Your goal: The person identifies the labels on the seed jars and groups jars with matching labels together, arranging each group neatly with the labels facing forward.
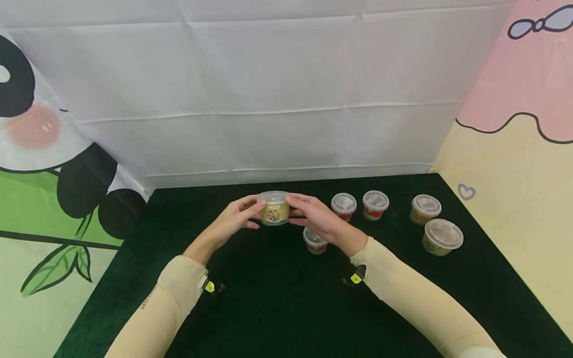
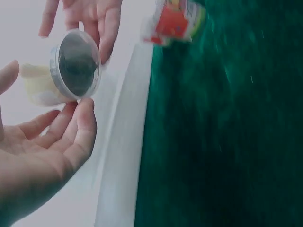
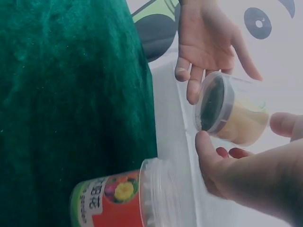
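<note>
A small clear plastic tub with a yellow label (image 1: 275,213) is held up between both hands, over the far part of the table. My left hand (image 1: 237,215) grips its left side, thumb near the rim and fingers along the wall. On the opposite side my right hand (image 1: 320,219) grips it the same way. One round end of the tub (image 2: 78,66) faces the left wrist view and looks dark through the plastic. A lidded tub with a red label (image 1: 316,242) stands below the right hand; its label (image 3: 113,201) shows flowers in the right wrist view.
Two red-labelled tubs, one (image 1: 344,205) beside the other (image 1: 375,204), stand behind the right hand. Farther right are two yellowish tubs, a smaller (image 1: 425,208) and a larger (image 1: 442,236). Dark green cloth (image 1: 277,308) covers the table, and a white sheet (image 1: 277,139) hangs behind.
</note>
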`<state>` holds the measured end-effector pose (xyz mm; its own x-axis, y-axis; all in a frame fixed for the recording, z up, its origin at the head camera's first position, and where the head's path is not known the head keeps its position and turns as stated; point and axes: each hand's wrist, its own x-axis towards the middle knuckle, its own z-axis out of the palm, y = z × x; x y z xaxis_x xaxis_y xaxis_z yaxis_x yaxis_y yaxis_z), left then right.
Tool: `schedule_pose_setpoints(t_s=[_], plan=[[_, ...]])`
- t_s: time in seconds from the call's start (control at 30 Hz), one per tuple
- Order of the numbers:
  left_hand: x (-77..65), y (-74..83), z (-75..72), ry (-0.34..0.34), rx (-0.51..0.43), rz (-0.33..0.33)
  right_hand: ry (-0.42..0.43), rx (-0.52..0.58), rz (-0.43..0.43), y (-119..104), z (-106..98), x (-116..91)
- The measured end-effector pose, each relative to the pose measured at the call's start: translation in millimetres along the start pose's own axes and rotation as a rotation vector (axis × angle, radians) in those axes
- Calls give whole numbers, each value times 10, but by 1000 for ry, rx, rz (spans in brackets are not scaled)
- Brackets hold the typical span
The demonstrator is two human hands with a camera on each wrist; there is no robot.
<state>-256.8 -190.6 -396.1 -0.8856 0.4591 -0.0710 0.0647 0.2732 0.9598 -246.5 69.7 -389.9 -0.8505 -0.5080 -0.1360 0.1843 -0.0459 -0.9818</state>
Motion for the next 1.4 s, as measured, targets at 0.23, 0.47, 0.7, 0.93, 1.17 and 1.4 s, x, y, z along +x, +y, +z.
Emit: schedule_pose_setpoints(t_s=[0.23,0.47,0.7,0.93,1.17,1.4], plan=[[3,-159,-256,-21,-52,-46,59,11,63,41,175,272],[-3,-306,-492,-30,-46,-53,101,34,60,158,346,507],[19,-525,-651,-3,18,-54,196,79,36,337,506,722],[25,-695,-804,80,-7,-73,227,135,7,512,686,972],[50,-804,-854,113,39,-70,235,151,-22,630,755,1102],[93,-864,-845,94,-85,-89,218,177,-13,658,777,1144]])
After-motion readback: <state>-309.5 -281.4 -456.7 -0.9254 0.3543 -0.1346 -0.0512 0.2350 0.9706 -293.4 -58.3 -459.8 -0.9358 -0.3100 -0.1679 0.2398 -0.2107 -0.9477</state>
